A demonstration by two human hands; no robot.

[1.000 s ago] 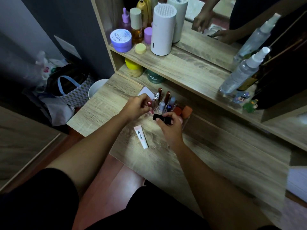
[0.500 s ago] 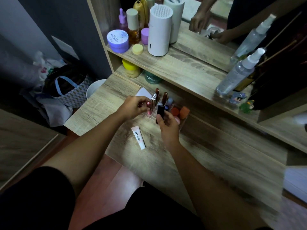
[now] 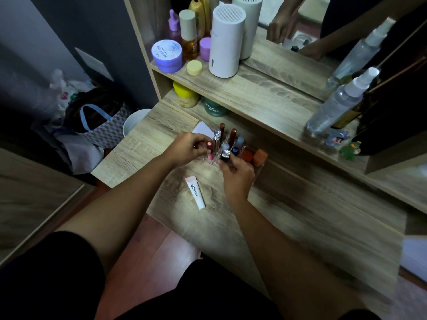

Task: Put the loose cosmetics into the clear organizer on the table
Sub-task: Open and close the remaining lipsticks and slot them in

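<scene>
Several tubes fill organizer (image 3: 258, 168); left hand (image 3: 187, 148) pinches red lipstick (image 3: 209, 144), right hand (image 3: 238, 174) black one (image 3: 224, 155) (upright).

We see a dim room: a wood-grain tabletop (image 3: 288, 218) with a raised shelf (image 3: 265, 93) and a mirror (image 3: 300, 24) behind it, a dark grey wall (image 3: 76, 26) on the left, and reddish wooden floor (image 3: 147, 248) below.

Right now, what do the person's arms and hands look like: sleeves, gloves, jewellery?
Both arms are bare from hand to above the elbow. The left hand and right hand wear no gloves; no rings, watch or bracelet visible. Black fabric at the frame's lower edge, possibly short sleeves or shorts.
</scene>
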